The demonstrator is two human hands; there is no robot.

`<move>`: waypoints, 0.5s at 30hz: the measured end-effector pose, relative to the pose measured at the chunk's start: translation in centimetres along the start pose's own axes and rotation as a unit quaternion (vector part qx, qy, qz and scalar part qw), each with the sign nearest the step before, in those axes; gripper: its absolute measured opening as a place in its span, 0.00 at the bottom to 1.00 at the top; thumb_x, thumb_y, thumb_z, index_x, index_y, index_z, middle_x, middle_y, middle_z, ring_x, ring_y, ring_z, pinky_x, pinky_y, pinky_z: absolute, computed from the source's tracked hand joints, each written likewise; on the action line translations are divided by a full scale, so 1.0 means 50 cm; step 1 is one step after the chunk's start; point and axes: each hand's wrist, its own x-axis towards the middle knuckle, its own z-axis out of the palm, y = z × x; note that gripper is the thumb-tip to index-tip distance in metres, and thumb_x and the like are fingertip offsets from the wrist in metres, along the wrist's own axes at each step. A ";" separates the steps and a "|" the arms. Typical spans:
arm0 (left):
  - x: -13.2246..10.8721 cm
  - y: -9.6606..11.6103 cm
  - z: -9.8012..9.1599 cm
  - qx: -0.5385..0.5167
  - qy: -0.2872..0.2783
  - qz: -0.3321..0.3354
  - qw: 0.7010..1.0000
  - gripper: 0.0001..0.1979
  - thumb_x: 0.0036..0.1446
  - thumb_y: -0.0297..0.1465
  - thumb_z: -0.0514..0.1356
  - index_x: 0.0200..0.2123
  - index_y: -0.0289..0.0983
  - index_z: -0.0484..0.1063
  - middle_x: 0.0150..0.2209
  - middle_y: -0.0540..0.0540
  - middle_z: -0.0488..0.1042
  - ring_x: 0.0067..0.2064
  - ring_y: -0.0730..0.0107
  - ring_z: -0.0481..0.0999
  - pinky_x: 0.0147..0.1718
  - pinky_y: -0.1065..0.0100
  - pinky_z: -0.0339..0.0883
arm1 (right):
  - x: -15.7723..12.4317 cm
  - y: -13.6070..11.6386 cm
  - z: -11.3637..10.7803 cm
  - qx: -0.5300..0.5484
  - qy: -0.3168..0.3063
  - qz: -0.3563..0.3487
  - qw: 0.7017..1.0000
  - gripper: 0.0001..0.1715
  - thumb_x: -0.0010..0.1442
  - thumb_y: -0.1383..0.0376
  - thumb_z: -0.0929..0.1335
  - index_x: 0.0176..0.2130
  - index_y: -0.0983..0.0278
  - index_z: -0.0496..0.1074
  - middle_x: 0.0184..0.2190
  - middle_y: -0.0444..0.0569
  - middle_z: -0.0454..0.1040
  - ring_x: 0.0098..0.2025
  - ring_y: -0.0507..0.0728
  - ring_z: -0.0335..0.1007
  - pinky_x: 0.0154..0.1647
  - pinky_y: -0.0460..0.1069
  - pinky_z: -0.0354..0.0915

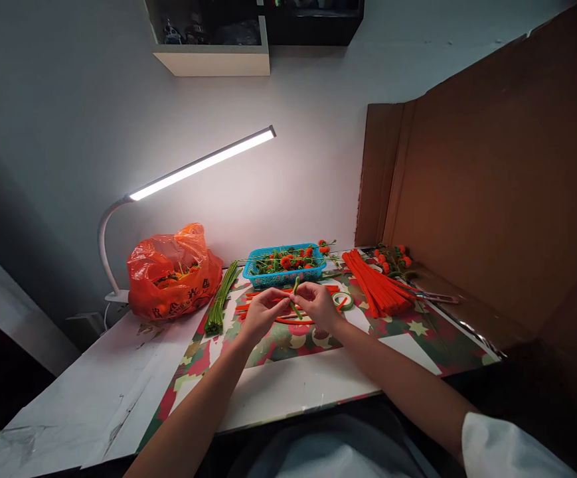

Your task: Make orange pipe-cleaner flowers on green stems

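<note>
My left hand [263, 311] and my right hand [318, 304] meet over the patterned paper [408, 338] on the table. Both pinch a thin green stem [295, 299] that sticks up between their fingertips. Orange strips [298, 320] lie on the paper just under and behind my hands. A roll of green tape [342, 301] lies right beside my right hand.
A blue basket [284, 273] of orange-and-green pieces stands behind my hands. There is a bundle of green stems [221, 299] to the left, an orange plastic bag [171, 272] farther left, and a pile of orange sticks [375, 282] to the right. A lit desk lamp [193, 166] and a cardboard wall [492, 186] flank the space.
</note>
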 end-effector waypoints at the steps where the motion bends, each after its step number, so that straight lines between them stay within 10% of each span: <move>1: 0.000 0.000 -0.001 -0.002 0.001 0.002 1.000 0.15 0.42 0.39 0.68 0.29 0.34 0.73 0.27 0.48 0.77 0.28 0.69 0.77 0.33 0.65 0.75 | 0.001 -0.001 -0.001 0.000 0.002 0.007 1.000 0.12 0.49 0.59 0.69 0.23 0.65 0.69 0.20 0.43 0.68 0.24 0.51 0.64 0.24 0.45 0.61; 9: -0.002 0.007 -0.004 -0.007 -0.029 -0.017 0.999 0.16 0.40 0.38 0.69 0.29 0.34 0.71 0.28 0.47 0.77 0.29 0.67 0.78 0.31 0.64 0.75 | 0.016 0.012 -0.001 0.096 -0.038 0.138 0.985 0.15 0.45 0.56 0.71 0.24 0.66 0.69 0.19 0.42 0.68 0.23 0.50 0.63 0.25 0.47 0.61; 15: 0.005 -0.008 -0.019 -0.027 -0.022 -0.052 0.998 0.16 0.41 0.38 0.68 0.29 0.33 0.72 0.29 0.46 0.77 0.29 0.69 0.77 0.32 0.65 0.75 | 0.015 -0.004 -0.040 -0.192 0.062 -0.182 0.962 0.16 0.54 0.64 0.68 0.45 0.59 0.71 0.41 0.49 0.72 0.43 0.57 0.65 0.46 0.53 0.61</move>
